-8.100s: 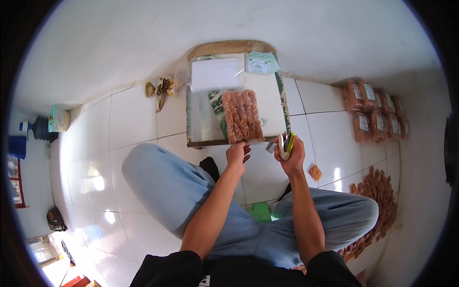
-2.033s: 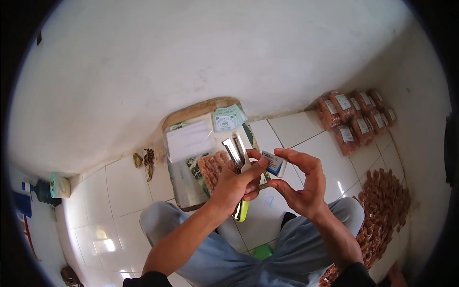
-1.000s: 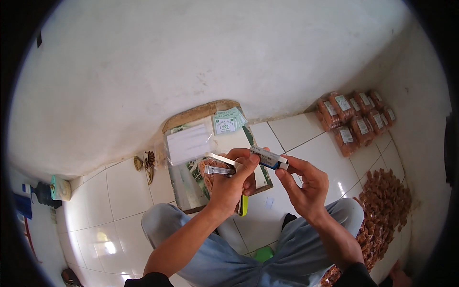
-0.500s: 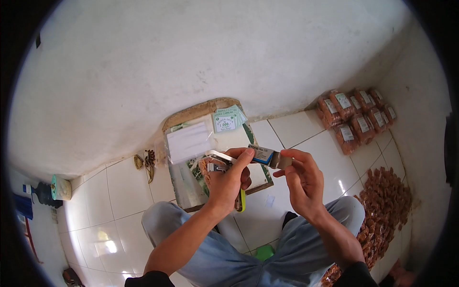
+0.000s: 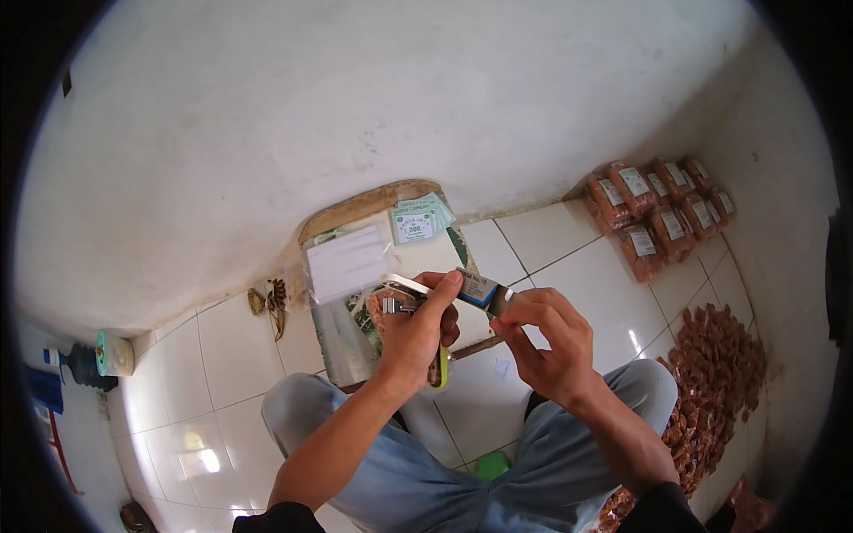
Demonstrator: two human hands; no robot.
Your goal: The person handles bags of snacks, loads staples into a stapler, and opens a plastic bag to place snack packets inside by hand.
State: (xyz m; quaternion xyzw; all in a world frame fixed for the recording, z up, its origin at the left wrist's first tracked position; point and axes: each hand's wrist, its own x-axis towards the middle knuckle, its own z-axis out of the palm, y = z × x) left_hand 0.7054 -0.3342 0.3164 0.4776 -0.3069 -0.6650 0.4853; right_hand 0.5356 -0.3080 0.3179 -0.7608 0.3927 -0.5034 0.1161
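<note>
My left hand (image 5: pixel 410 342) is wrapped round a white and yellow-green stapler (image 5: pixel 439 369), which looks swung open. Between its thumb and fingers it also grips a small blue and grey staple box (image 5: pixel 477 288), marked No. 10. My right hand (image 5: pixel 558 342) is closed in a pinch at the box's right end, by the grey end flap. Whether a staple strip lies between those fingertips I cannot make out. Below the hands, a low table (image 5: pixel 378 197) bears green printed labels (image 5: pixel 415 226) and a stack of clear plastic bags (image 5: pixel 348 264).
Labelled packs of brown snacks (image 5: pixel 671 222) stand by the wall at right. A heap of small brown packets (image 5: pixel 715 364) covers the floor beside my right knee. At far left are a water jug (image 5: pixel 84 361) and a tub (image 5: pixel 114 353). A green object (image 5: pixel 491 466) lies between my legs.
My right hand has moved slightly left and down, its fingers drawing together at the box's end. The box is tilted more steeply down to the right. My left hand still holds the stapler.
</note>
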